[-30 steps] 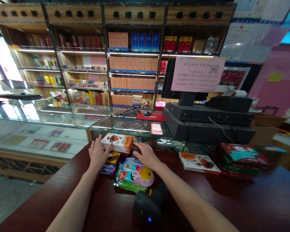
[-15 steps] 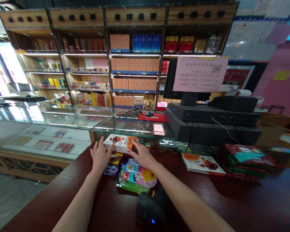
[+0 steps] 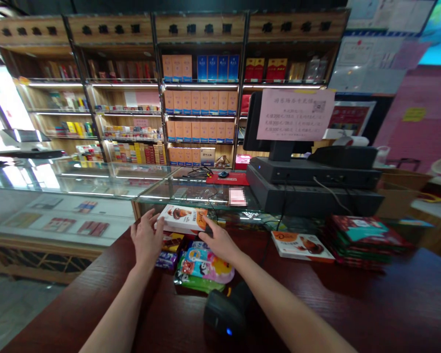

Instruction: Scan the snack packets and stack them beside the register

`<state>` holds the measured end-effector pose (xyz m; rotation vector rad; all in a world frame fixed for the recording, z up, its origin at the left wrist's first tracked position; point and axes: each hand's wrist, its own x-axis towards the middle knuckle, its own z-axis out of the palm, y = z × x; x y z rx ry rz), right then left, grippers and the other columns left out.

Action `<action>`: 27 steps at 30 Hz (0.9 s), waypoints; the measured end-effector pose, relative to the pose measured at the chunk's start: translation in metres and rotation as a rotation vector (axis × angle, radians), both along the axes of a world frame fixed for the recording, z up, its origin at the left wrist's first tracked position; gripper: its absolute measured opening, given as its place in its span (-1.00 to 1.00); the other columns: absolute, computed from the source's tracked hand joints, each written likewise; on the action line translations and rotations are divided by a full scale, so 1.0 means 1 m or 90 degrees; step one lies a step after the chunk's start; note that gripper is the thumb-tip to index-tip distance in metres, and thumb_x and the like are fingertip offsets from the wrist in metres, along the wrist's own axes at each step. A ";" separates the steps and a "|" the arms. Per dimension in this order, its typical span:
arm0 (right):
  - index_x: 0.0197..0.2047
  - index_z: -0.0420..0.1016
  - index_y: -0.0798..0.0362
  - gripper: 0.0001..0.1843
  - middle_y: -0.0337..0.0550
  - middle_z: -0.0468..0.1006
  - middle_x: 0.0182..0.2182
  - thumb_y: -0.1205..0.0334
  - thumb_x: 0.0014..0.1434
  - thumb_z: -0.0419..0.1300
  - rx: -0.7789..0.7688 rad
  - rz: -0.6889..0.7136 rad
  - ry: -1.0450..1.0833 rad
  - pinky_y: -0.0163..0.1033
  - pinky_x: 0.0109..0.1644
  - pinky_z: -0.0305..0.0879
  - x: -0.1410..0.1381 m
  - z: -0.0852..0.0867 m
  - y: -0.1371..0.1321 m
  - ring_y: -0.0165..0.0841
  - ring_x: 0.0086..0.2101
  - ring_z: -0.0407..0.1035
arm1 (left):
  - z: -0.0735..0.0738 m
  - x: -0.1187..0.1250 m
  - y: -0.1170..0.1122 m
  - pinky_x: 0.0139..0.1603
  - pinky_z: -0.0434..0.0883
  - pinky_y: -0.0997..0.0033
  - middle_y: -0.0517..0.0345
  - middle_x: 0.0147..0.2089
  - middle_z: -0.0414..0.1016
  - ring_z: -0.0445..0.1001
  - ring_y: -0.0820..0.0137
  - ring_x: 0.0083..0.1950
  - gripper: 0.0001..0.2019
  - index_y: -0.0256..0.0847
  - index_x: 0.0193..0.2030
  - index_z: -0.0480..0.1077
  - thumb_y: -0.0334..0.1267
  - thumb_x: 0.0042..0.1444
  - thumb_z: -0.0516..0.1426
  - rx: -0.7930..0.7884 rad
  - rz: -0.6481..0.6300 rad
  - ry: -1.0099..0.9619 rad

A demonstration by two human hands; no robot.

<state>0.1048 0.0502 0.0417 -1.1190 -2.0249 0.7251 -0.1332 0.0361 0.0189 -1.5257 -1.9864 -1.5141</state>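
A small stack of white and orange chocolate boxes (image 3: pixel 183 218) lies at the far edge of the dark counter. My left hand (image 3: pixel 147 239) is beside its left end, fingers spread, holding nothing. At the right end, my right hand (image 3: pixel 220 240) touches the boxes with its fingers stretched out. Nearer me are a yellow-brown chocolate pack (image 3: pixel 172 241), a purple packet (image 3: pixel 166 260) and colourful cartoon packets (image 3: pixel 202 267). A black handheld scanner (image 3: pixel 226 311) with a blue light lies in front of them, partly behind my right forearm.
To the right lie another white and orange chocolate box (image 3: pixel 302 246) and a stack of red and green packs (image 3: pixel 367 240). A black register (image 3: pixel 312 184) with a signed monitor stands behind them. Glass display cases (image 3: pixel 95 181) border the counter, with stocked shelves beyond.
My left hand has drawn slightly away from the left end of the boxes. My right hand stays at the right end. The view has shifted a little to the right.
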 end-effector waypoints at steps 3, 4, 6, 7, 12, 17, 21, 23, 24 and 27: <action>0.42 0.21 -0.04 -0.31 -0.04 0.39 0.31 0.19 0.25 0.19 0.005 -0.016 0.020 0.02 0.36 0.20 0.009 0.001 -0.004 -0.13 0.28 0.29 | 0.002 0.006 -0.003 0.41 0.06 -0.10 -0.07 0.01 0.64 0.53 0.15 0.17 -0.61 -0.19 0.15 0.29 -0.02 0.31 -0.02 0.046 -0.025 0.007; 0.42 0.21 -0.04 -0.31 -0.04 0.37 0.32 0.20 0.24 0.19 0.011 -0.022 0.027 0.02 0.37 0.17 0.013 0.000 -0.005 -0.14 0.29 0.27 | 0.003 0.009 -0.004 0.42 0.07 -0.07 -0.07 0.02 0.64 0.54 0.17 0.15 -0.62 -0.18 0.14 0.30 -0.03 0.32 -0.02 0.056 -0.036 0.010; 0.42 0.20 -0.04 -0.30 -0.04 0.34 0.34 0.21 0.23 0.18 0.025 -0.032 0.045 0.03 0.40 0.13 0.022 -0.003 -0.004 -0.16 0.32 0.23 | 0.002 0.015 -0.005 0.44 0.04 -0.05 -0.07 0.04 0.62 0.56 0.19 0.12 -0.64 -0.18 0.12 0.31 -0.03 0.32 -0.02 0.067 -0.063 0.019; 0.42 0.20 -0.03 -0.30 -0.03 0.33 0.35 0.21 0.23 0.18 0.033 -0.037 0.054 0.03 0.42 0.11 0.028 -0.005 -0.003 -0.17 0.33 0.22 | 0.000 0.019 -0.005 0.46 0.01 -0.06 -0.07 0.05 0.62 0.56 0.20 0.12 -0.64 -0.17 0.11 0.32 -0.03 0.32 -0.02 0.067 -0.077 0.025; 0.39 0.26 0.01 -0.33 0.01 0.24 0.39 0.19 0.22 0.17 0.078 -0.069 0.096 0.07 0.45 0.04 0.061 -0.019 0.004 -0.18 0.37 0.12 | -0.010 0.037 -0.004 0.48 -0.07 -0.15 0.02 0.11 0.60 0.49 0.21 0.22 -0.64 -0.11 0.14 0.34 -0.02 0.35 -0.04 0.040 -0.164 0.087; 0.42 0.21 -0.07 -0.33 -0.05 0.16 0.43 0.17 0.24 0.14 0.081 -0.050 0.100 0.11 0.37 0.19 0.094 -0.027 -0.002 -0.19 0.39 0.07 | -0.013 0.051 -0.004 0.48 0.01 -0.09 0.03 0.18 0.55 0.41 0.23 0.29 -0.62 -0.09 0.21 0.35 -0.06 0.36 -0.03 0.036 -0.241 0.129; 0.44 0.17 -0.09 -0.31 -0.07 0.17 0.42 0.20 0.25 0.14 0.120 -0.045 0.068 0.11 0.43 0.09 0.115 -0.029 -0.013 -0.21 0.39 0.06 | -0.014 0.057 -0.006 0.47 0.09 -0.06 0.00 0.24 0.49 0.33 0.20 0.37 -0.60 -0.07 0.23 0.38 -0.06 0.35 -0.01 0.030 -0.283 0.164; 0.44 0.17 -0.10 -0.31 -0.08 0.19 0.42 0.22 0.25 0.13 0.149 -0.055 0.041 0.13 0.46 0.01 0.124 -0.030 -0.017 -0.21 0.39 0.07 | -0.015 0.060 -0.007 0.47 0.08 -0.10 0.02 0.27 0.47 0.30 0.18 0.39 -0.60 -0.05 0.25 0.38 -0.07 0.34 0.00 0.019 -0.304 0.188; 0.44 0.17 -0.11 -0.31 -0.09 0.19 0.42 0.23 0.26 0.13 0.163 -0.060 0.028 0.14 0.47 0.00 0.128 -0.031 -0.019 -0.21 0.39 0.07 | -0.015 0.061 -0.008 0.47 0.06 -0.14 0.03 0.28 0.46 0.28 0.17 0.41 -0.60 -0.03 0.26 0.37 -0.08 0.35 0.00 0.014 -0.315 0.203; 0.44 0.16 -0.14 -0.31 -0.11 0.20 0.41 0.24 0.26 0.12 0.203 -0.078 -0.010 0.19 0.46 0.00 0.136 -0.035 -0.022 -0.17 0.39 0.06 | -0.017 0.063 -0.011 0.48 -0.02 -0.23 0.07 0.32 0.43 0.20 0.15 0.46 -0.59 0.03 0.30 0.34 -0.11 0.35 0.02 0.003 -0.343 0.255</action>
